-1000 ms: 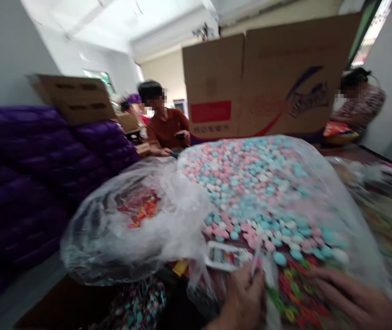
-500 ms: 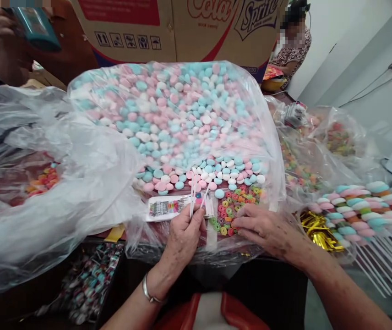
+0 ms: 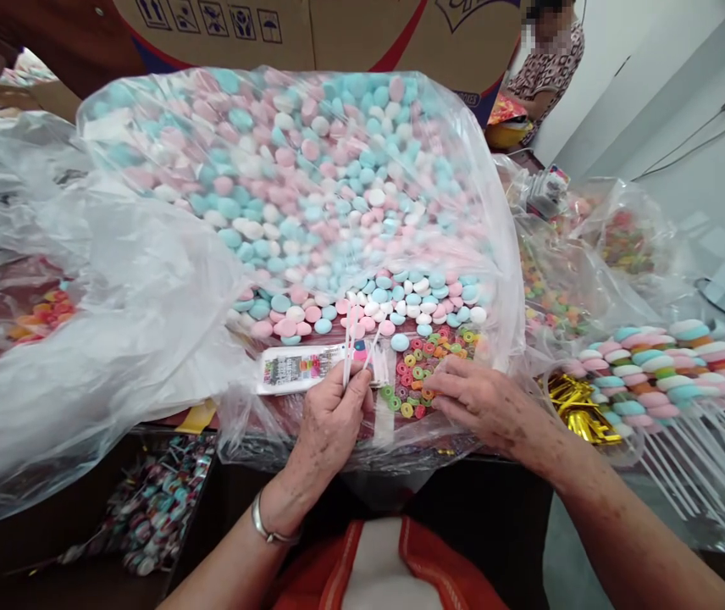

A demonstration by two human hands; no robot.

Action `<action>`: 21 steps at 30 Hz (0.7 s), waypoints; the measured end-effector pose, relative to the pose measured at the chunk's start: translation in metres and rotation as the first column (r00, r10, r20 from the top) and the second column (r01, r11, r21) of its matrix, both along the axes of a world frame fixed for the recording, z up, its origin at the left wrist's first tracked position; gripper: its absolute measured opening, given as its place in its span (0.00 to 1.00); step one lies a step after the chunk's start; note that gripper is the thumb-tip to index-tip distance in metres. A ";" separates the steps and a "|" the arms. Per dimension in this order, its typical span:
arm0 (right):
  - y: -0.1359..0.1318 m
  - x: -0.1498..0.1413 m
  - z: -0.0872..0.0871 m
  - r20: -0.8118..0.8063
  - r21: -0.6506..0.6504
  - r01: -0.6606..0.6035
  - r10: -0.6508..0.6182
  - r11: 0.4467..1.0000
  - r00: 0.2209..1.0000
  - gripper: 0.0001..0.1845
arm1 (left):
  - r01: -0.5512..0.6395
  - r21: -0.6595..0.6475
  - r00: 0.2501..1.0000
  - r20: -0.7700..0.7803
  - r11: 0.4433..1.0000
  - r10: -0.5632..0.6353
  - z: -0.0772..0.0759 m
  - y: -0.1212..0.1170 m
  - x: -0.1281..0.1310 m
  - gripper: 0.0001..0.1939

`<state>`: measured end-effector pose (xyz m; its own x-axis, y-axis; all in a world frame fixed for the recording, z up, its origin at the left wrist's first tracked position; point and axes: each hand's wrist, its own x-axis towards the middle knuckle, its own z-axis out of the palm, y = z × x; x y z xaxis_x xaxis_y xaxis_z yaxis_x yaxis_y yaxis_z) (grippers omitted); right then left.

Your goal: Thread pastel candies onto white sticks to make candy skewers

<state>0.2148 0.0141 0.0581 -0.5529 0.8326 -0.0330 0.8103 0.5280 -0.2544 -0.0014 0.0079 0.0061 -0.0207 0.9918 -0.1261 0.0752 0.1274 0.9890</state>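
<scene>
My left hand (image 3: 334, 415) is closed around a few thin white sticks (image 3: 348, 335), their upper ends fanning out above the thumb. My right hand (image 3: 480, 402) lies over the right side of a small heap of colourful gummy rings (image 3: 408, 373). Its thumb and fingers are bent together there, and whatever lies between the tips is hidden. Behind both hands, pink, blue and white marshmallows (image 3: 413, 301) spill from the mouth of a large clear bag (image 3: 493, 212). A printed white packet (image 3: 299, 368) lies just left of the sticks.
Skewered marshmallow sticks (image 3: 667, 373) lie at the right beside gold twist ties (image 3: 582, 411). A cardboard box (image 3: 337, 38) stands behind the bag. Lower left, an open box holds wrapped sweets (image 3: 159, 508). Crumpled plastic (image 3: 114, 339) covers the left side. A person (image 3: 546, 68) sits at the back right.
The view has tipped downward slightly, so the scene sits higher. The other person's hand with a teal object at upper left is out of frame. My hands keep nearly the same places.
</scene>
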 end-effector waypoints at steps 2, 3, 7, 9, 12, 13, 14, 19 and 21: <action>0.002 -0.004 -0.001 0.069 -0.028 0.011 -0.009 1.000 0.998 0.08 | -0.001 0.004 1.000 0.005 1.000 0.001 0.000 0.000 0.000 0.13; 0.003 -0.004 -0.002 0.104 -0.018 0.038 -0.036 0.999 0.994 0.08 | 0.000 0.003 1.000 0.009 1.000 0.000 0.000 0.000 0.000 0.14; 0.007 0.009 -0.007 0.111 0.044 0.127 -0.131 0.991 0.985 0.09 | 0.027 -0.019 0.999 0.025 0.999 -0.026 -0.003 -0.001 -0.001 0.14; 0.005 0.013 -0.007 0.067 0.040 0.123 -0.125 0.992 0.990 0.10 | 0.038 -0.027 0.999 0.035 0.999 -0.037 -0.006 -0.001 -0.002 0.14; -0.001 0.006 -0.004 -0.016 0.044 0.037 -0.037 0.998 0.999 0.13 | 0.046 -0.037 0.998 0.049 0.998 -0.044 -0.008 0.000 -0.002 0.13; -0.004 -0.001 -0.003 -0.026 0.049 -0.013 0.014 0.999 1.000 0.14 | 0.049 -0.039 0.998 0.053 0.998 -0.047 -0.008 0.000 -0.002 0.13; -0.006 -0.008 -0.003 -0.020 0.058 -0.064 0.065 0.996 0.998 0.13 | 0.049 -0.040 0.997 0.055 0.998 -0.047 -0.007 0.000 -0.002 0.13; -0.009 -0.037 -0.018 0.081 0.180 -0.161 0.149 0.970 0.986 0.07 | 0.047 -0.041 0.997 0.055 0.998 -0.045 -0.004 0.001 -0.003 0.13; -0.007 -0.038 -0.024 0.109 0.203 -0.137 0.117 0.970 0.987 0.04 | 0.040 -0.035 0.998 0.054 0.999 -0.038 -0.004 0.001 -0.003 0.14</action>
<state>0.1771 0.0071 0.0343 -0.6569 0.7500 0.0765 0.7485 0.6610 -0.0528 -0.0046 0.0093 0.0022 0.0255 0.9865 -0.1619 0.0278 0.1612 0.9865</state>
